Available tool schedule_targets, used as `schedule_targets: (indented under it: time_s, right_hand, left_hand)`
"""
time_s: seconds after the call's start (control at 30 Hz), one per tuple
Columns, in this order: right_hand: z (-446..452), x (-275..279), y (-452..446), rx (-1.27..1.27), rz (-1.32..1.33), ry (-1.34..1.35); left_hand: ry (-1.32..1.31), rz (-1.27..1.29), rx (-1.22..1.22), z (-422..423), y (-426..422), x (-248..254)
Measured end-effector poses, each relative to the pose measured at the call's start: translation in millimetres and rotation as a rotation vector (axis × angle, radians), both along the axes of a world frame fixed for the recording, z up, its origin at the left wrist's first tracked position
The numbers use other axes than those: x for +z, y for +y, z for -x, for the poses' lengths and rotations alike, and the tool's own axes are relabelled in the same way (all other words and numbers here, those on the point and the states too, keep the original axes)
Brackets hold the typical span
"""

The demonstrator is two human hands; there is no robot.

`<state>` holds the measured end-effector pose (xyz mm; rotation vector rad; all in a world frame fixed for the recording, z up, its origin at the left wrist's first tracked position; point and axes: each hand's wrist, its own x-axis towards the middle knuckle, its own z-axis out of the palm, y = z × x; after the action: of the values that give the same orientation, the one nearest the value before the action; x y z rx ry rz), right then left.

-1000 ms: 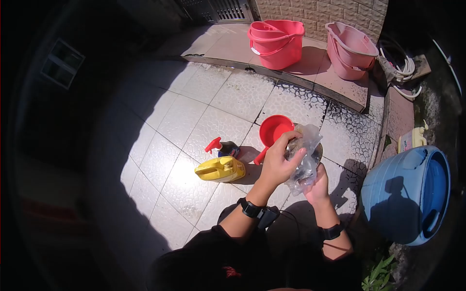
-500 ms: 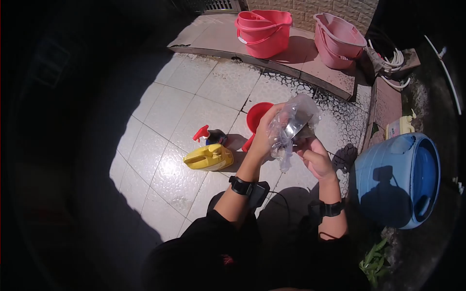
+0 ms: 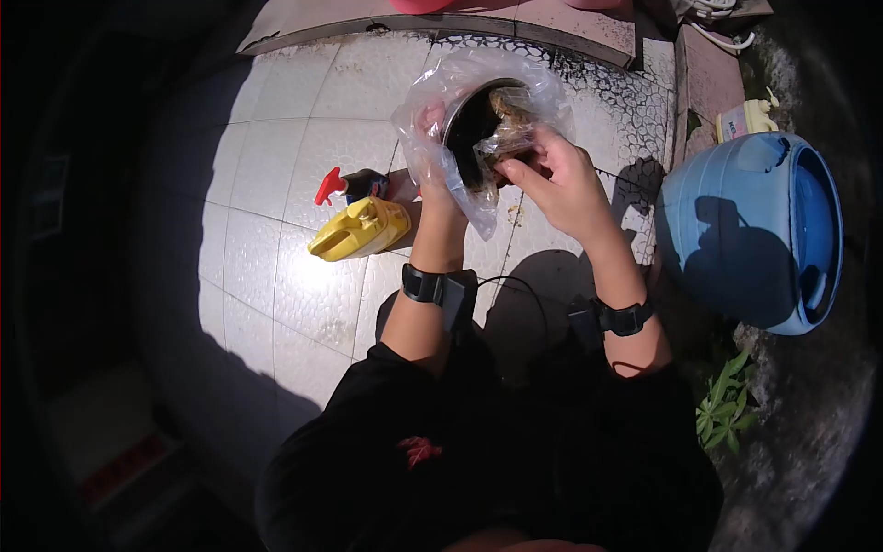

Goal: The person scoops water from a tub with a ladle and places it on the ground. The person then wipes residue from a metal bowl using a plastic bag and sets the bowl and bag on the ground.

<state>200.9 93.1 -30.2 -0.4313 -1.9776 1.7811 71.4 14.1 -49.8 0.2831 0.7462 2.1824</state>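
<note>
My left hand [image 3: 429, 152] is wrapped round the left side of a clear plastic bag [image 3: 529, 69] with a round metal container [image 3: 471, 129] inside it. The container's dark mouth faces up toward me, and its rim catches light. A brownish, crumpled thing [image 3: 509, 120] sits at the right of the mouth under plastic film; its kind I cannot make out. My right hand [image 3: 566, 189] is closed at that edge, thumb and fingers pinching the plastic bag. Both hands are over the tiled floor. Each wrist wears a black strap.
A yellow jug [image 3: 361, 230] and a dark spray bottle [image 3: 366, 187] with a red trigger stand left of my arms. To the right lies a blue barrel [image 3: 727, 212], with a pale yellow bottle [image 3: 747, 120] behind it. A raised ledge [image 3: 340, 20] runs across the back.
The bag and container have moved left and turned, so the dark mouth now shows. My right hand has come up to its right edge. The view has tilted down; the red dipper is hidden.
</note>
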Motion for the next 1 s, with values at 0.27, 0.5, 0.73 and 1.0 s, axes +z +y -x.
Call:
schedule_targets:
  time_s: [0.27, 0.5, 0.73, 1.0]
  right_hand:
    - [-17.0, 10.9, 21.4, 0.306, 0.551, 0.066]
    - [-17.5, 7.9, 23.5, 0.379, 0.806, 0.243]
    - [-9.9, 2.6, 10.6, 0.131, 0.213, 0.089]
    - [-0.4, -4.6, 6.9, -0.222, -0.812, -0.046]
  left_hand:
    - [-0.036, 0.04, 0.069, -2.2, -5.8, -4.1]
    - [-0.11, 0.015, 0.081, 12.4, -1.3, -31.7]
    - [-0.149, 0.033, 0.071, 6.9, 0.0, -19.1]
    - [0.126, 0.118, 0.14, -9.9, -3.6, 10.2]
